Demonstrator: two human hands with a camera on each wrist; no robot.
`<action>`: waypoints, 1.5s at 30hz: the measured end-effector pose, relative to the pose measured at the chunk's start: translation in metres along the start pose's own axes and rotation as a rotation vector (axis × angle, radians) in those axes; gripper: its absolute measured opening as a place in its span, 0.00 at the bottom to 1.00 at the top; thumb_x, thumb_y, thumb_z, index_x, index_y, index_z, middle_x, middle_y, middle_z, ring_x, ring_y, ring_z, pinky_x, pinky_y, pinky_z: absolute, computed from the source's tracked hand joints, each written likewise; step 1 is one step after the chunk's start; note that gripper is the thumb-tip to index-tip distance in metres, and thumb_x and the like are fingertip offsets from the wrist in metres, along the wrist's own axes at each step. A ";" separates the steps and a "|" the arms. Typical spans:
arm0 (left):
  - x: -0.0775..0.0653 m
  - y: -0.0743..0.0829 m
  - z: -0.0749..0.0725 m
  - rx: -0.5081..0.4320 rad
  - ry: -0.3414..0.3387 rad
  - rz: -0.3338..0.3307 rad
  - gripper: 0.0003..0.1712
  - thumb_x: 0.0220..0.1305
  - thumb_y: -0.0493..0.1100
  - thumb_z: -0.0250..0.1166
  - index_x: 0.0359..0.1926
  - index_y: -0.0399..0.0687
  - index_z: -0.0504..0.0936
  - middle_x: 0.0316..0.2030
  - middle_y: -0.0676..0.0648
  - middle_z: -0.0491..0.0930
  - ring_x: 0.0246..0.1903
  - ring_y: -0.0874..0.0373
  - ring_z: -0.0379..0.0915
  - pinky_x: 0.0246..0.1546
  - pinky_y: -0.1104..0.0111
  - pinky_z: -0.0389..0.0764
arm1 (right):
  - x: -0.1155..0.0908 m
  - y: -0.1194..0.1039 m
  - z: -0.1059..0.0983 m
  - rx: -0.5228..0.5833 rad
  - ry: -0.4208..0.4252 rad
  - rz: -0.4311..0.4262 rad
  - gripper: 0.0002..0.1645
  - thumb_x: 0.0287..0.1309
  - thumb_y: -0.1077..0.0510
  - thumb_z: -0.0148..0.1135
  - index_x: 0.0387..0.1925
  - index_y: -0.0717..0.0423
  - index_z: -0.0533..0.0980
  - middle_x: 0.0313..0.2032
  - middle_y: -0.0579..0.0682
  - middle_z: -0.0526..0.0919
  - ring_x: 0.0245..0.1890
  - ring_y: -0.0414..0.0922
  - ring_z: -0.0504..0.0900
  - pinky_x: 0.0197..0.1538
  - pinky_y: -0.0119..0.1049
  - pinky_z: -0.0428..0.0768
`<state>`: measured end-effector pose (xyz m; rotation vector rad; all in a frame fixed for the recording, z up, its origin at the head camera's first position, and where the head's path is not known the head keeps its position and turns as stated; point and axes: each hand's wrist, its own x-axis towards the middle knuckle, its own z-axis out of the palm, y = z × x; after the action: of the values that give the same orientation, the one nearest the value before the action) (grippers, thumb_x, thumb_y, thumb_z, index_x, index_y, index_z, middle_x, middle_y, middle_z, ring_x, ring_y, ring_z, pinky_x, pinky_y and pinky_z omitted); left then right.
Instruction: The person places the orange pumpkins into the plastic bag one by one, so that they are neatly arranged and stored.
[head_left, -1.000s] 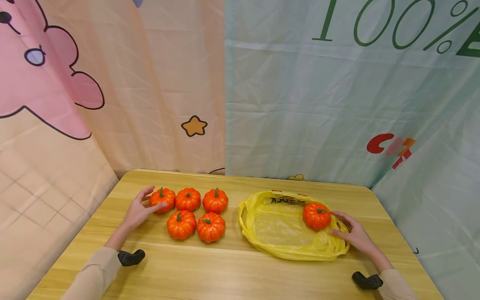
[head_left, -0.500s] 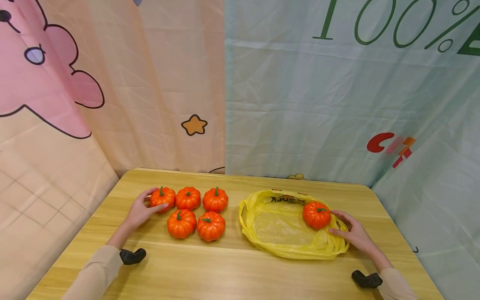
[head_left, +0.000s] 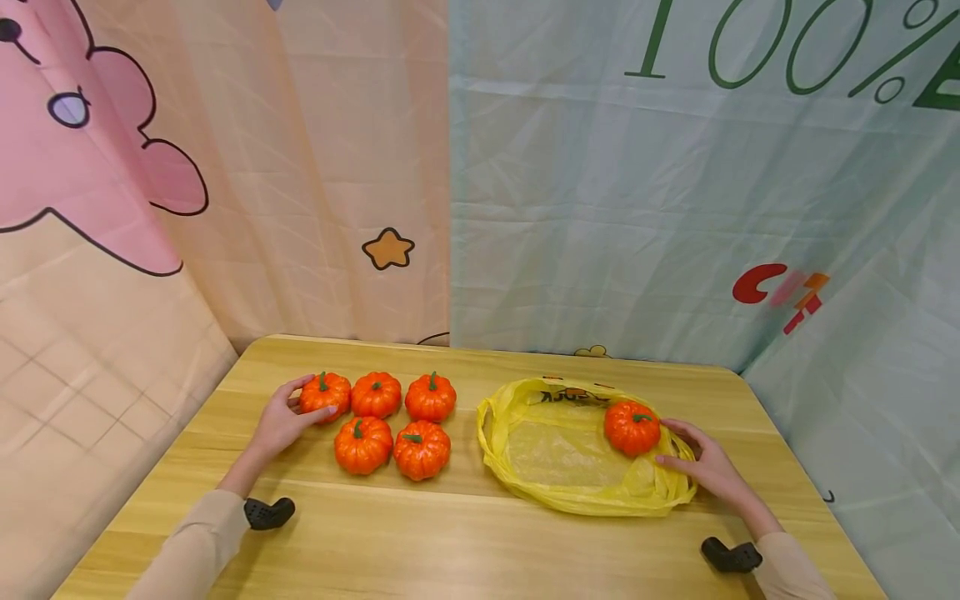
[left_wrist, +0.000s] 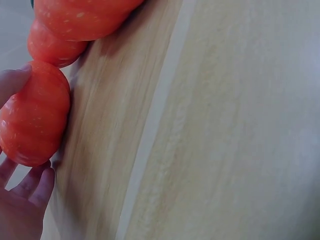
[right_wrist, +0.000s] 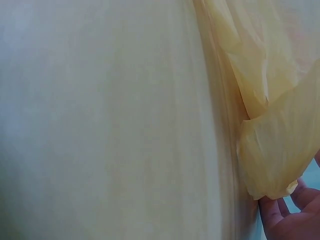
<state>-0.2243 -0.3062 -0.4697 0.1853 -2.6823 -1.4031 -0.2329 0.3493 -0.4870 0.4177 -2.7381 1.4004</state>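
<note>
In the head view, my left hand is around the leftmost small orange pumpkin, thumb at the near side. The left wrist view shows the thumb against this pumpkin and fingertips at its opposite side. Several more pumpkins sit close beside it on the table. To the right lies a yellow plastic bag, its mouth spread wide, with one pumpkin at its right end. My right hand rests at that end, thumb and forefinger apart; in the right wrist view its fingertips meet the bag's edge.
The wooden table has rounded back corners. Printed curtains hang right behind it and at both sides. Black bands are on both wrists. Bare tabletop lies in front of the pumpkins and the bag.
My left hand has closed slightly further around the leftmost pumpkin. The right hand, the bag and the other pumpkins have stayed practically still.
</note>
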 end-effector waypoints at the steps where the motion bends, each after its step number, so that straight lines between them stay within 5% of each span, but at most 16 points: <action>1: 0.000 0.000 0.000 -0.002 0.001 0.000 0.45 0.58 0.49 0.70 0.70 0.36 0.58 0.67 0.29 0.56 0.58 0.35 0.66 0.41 0.81 0.71 | 0.000 0.000 0.000 0.004 0.000 -0.002 0.37 0.53 0.60 0.69 0.63 0.67 0.66 0.60 0.70 0.71 0.50 0.12 0.61 0.50 0.10 0.62; 12: -0.003 0.001 0.001 0.019 0.012 0.000 0.47 0.58 0.51 0.69 0.70 0.36 0.57 0.67 0.31 0.59 0.58 0.35 0.67 0.40 0.85 0.66 | 0.000 0.001 0.001 0.019 0.010 -0.032 0.36 0.53 0.61 0.69 0.62 0.69 0.67 0.59 0.72 0.71 0.51 0.12 0.61 0.51 0.09 0.62; 21: -0.003 0.001 0.006 0.042 0.051 0.027 0.50 0.54 0.51 0.72 0.70 0.35 0.57 0.63 0.31 0.63 0.56 0.36 0.68 0.54 0.60 0.71 | -0.001 -0.001 0.001 0.024 0.004 -0.014 0.37 0.53 0.60 0.69 0.62 0.68 0.66 0.59 0.71 0.71 0.50 0.13 0.61 0.51 0.10 0.62; 39: -0.005 0.006 0.005 0.042 0.145 0.068 0.48 0.53 0.49 0.73 0.69 0.35 0.60 0.61 0.30 0.63 0.55 0.34 0.66 0.56 0.48 0.70 | 0.000 0.006 0.001 0.012 0.001 -0.005 0.37 0.54 0.59 0.69 0.63 0.65 0.66 0.61 0.69 0.70 0.51 0.12 0.59 0.51 0.09 0.61; 45: -0.009 0.014 0.001 0.068 0.199 0.081 0.47 0.51 0.48 0.74 0.67 0.35 0.63 0.60 0.31 0.66 0.54 0.36 0.68 0.50 0.57 0.73 | 0.000 0.006 0.000 0.008 -0.003 -0.011 0.37 0.54 0.59 0.69 0.63 0.65 0.66 0.61 0.69 0.70 0.51 0.12 0.58 0.51 0.09 0.61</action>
<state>-0.2167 -0.2962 -0.4585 0.2080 -2.5453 -1.2038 -0.2339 0.3524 -0.4919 0.4350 -2.7295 1.4093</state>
